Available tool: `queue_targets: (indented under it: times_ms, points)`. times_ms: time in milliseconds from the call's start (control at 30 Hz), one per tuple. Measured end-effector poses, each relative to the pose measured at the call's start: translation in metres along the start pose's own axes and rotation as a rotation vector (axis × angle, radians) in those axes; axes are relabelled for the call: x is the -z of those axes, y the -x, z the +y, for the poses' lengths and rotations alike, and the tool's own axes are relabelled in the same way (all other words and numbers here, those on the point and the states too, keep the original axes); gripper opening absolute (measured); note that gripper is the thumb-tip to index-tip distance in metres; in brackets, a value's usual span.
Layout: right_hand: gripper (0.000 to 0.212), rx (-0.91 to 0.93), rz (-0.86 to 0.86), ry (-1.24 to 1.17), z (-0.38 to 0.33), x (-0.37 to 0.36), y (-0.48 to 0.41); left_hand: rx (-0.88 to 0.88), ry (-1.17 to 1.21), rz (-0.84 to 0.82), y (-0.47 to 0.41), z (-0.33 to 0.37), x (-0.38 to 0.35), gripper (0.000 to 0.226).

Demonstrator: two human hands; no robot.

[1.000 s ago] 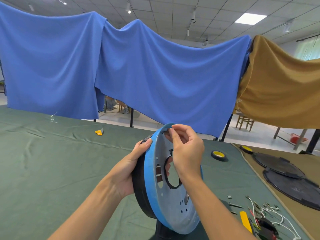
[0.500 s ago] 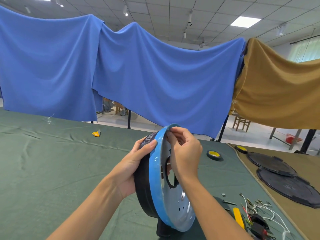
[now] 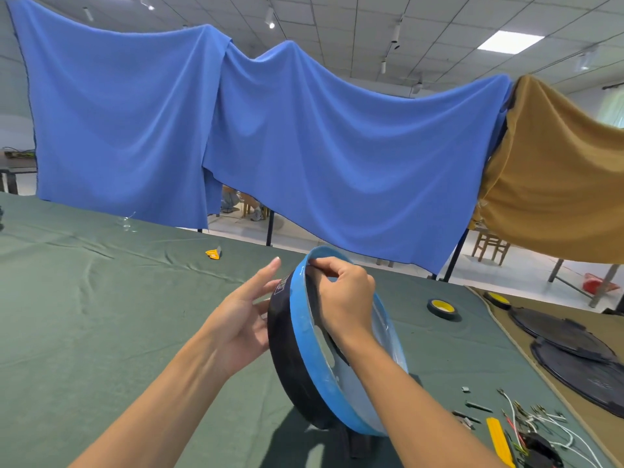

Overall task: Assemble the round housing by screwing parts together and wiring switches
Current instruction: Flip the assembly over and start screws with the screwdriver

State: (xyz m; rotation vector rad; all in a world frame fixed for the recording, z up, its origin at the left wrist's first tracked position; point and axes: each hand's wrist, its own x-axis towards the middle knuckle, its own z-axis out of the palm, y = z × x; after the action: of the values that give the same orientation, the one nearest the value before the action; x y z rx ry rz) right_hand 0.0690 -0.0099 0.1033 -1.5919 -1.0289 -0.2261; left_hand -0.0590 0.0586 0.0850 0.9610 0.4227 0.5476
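Held the round housing (image 3: 283, 352) on edge above the green cloth (image 3: 101, 315), pinched its blue rim (image 3: 304, 339) at the top with the right hand (image 3: 344, 298), and kept the left hand (image 3: 239, 322) straight-fingered against the black side.

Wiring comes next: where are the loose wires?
Head view, bottom right: the wires lie on the green cloth, right of the round housing, beside a yellow tool.

There is one camera, worn on the person's head. It looks forward and a bit down, across the table (image 3: 84, 315) to its far edge and the blue cloth (image 3: 304, 146) hanging past it. It sits very near the work: the left hand (image 3: 239, 322), right hand (image 3: 347, 298) and round housing (image 3: 300, 346) fill the lower middle. The view is wide, so the ceiling (image 3: 337, 15) shows too.
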Motion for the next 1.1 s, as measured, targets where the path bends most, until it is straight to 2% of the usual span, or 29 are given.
queue_targets:
  times_ms: [100,200,333,400,500,700,800,933,1100]
  points:
    - [0.016,0.043,-0.034,0.028,0.002,-0.010,0.001,-0.012,-0.126,0.015,-0.008,0.007,0.000,0.051]
    - [0.020,0.090,-0.187,0.127,0.007,-0.021,0.002,0.067,-0.166,0.073,-0.013,0.009,0.007,0.058]
    - [0.028,0.153,-0.416,0.295,0.017,-0.036,0.007,0.173,-0.080,0.118,-0.016,-0.007,0.023,0.056]
    - [0.030,0.176,-0.537,0.366,0.022,-0.039,0.009,0.221,-0.033,0.159,-0.016,-0.019,0.028,0.063]
    - [0.030,0.142,-0.654,0.401,0.030,-0.034,0.004,0.258,-0.002,0.153,-0.016,-0.037,0.027,0.065]
    - [0.022,0.074,-0.698,0.403,0.041,-0.019,-0.008,0.238,0.022,0.126,-0.025,-0.053,0.024,0.059]
    - [0.016,0.053,-0.717,0.369,0.039,-0.020,-0.012,0.267,0.043,0.123,-0.025,-0.054,0.027,0.068]
    - [0.019,0.133,-0.802,0.450,0.032,-0.025,-0.014,0.242,0.069,0.149,-0.024,-0.058,0.029,0.061]
    - [0.021,0.244,-0.897,0.572,0.019,-0.027,-0.020,0.231,0.074,0.157,-0.024,-0.060,0.031,0.066]
